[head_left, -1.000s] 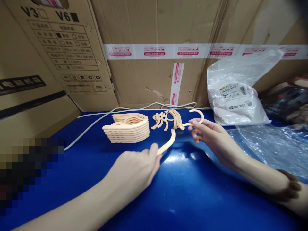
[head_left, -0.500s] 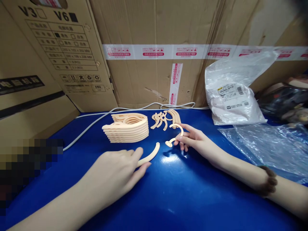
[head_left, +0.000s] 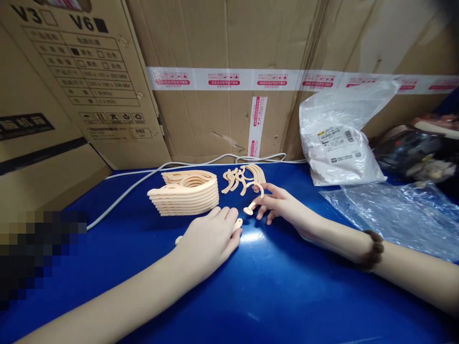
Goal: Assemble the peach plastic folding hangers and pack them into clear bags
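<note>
A hook (head_left: 250, 208) (likely light, best gripped mid-curve) is held by the right hand (head_left: 278, 203), an eight-o'clock bar (head_left: 238, 223) by the left (head_left: 211, 238).

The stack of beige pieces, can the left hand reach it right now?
Probably yes: the left hand is just in front of the stack with nothing visible between, though its grip on a pale piece could hamper grasping.

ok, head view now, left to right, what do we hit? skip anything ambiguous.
V3/V6-printed carton → stack of beige hanger arms → beige hook held in the right hand → labelled white plastic bag → dark bundle, too blurred to identify.
</note>
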The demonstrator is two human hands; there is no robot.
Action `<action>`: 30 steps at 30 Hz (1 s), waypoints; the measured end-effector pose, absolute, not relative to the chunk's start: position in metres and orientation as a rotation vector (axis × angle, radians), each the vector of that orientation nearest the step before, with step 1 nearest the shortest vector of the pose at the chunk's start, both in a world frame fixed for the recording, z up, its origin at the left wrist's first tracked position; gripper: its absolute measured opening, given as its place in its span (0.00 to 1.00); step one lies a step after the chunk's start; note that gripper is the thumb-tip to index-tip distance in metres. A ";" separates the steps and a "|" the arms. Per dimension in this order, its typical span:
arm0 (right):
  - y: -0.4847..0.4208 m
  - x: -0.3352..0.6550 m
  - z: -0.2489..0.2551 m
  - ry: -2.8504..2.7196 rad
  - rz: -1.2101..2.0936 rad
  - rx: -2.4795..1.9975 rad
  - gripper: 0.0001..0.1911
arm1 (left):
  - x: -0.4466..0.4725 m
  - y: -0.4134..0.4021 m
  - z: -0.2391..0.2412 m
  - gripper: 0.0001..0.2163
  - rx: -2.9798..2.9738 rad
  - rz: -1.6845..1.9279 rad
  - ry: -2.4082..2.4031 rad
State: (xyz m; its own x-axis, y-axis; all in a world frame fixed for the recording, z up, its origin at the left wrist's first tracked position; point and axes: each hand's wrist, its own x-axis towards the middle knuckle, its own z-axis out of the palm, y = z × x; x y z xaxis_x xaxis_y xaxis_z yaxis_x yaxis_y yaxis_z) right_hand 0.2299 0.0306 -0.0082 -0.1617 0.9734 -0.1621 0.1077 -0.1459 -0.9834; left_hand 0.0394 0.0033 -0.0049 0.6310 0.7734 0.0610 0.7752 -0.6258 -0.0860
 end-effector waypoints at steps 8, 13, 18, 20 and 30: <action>0.031 0.218 -0.014 -1.286 1.371 -1.202 0.26 | 0.025 0.010 -0.009 0.07 -2.846 -0.253 -1.435; 0.030 0.222 -0.017 -1.280 1.394 -1.133 0.27 | 0.024 0.010 -0.010 0.07 -2.919 -0.380 -1.534; 0.029 0.227 -0.019 -1.278 1.419 -1.007 0.32 | 0.023 0.010 -0.011 0.08 -2.943 -0.504 -1.478; 0.029 0.228 -0.020 -1.289 1.429 -0.978 0.34 | 0.022 0.011 -0.011 0.10 -2.949 -0.575 -1.439; 0.030 0.229 -0.020 -1.267 1.487 -0.925 0.35 | 0.021 0.008 -0.013 0.12 -2.871 -0.671 -1.371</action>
